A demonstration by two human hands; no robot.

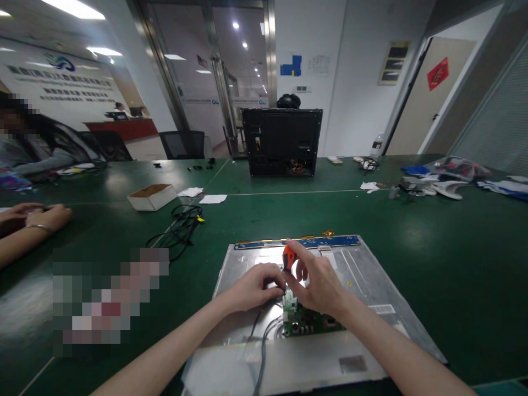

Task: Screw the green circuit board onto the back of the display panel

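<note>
A silver metal display panel (363,275) lies flat on the green table in front of me, a blue strip board (330,241) along its far edge. A small green circuit board (307,323) sits on its middle, with grey cables (264,341) running off toward me. My right hand (317,283) grips an orange-handled screwdriver (288,256), held upright over the circuit board. My left hand (256,285) rests on the panel beside the board, fingers curled at the screwdriver's tip; whether it pinches anything is hidden.
A black computer case (282,142) stands at the table's far middle. An open cardboard box (152,196) and a black cable bundle (179,225) lie to the left. Another person's hands (35,217) rest at the left edge. Bags and small parts (437,184) clutter the far right.
</note>
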